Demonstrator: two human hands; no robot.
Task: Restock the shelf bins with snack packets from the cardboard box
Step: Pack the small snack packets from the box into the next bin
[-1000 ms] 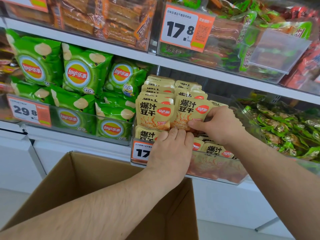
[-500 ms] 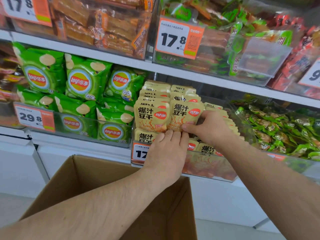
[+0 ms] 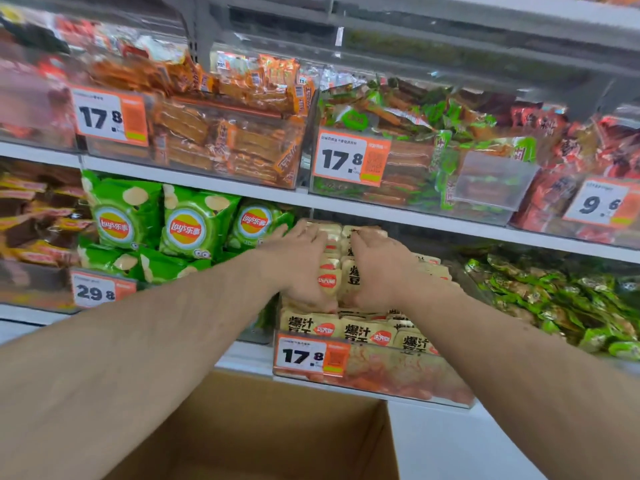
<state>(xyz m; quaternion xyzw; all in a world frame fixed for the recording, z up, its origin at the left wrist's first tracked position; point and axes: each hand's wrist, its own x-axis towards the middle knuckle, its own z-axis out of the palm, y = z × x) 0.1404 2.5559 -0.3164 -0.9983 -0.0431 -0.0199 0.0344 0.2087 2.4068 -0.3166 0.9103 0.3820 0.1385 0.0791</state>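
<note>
Fingers (image 3: 313, 233) atop stacked yellow packets (image 3: 330, 271).

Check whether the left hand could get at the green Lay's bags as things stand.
Probably yes: the left hand rests on the yellow packets, right beside the Lay's bags, whose bin top is open, with nothing between them.
</note>
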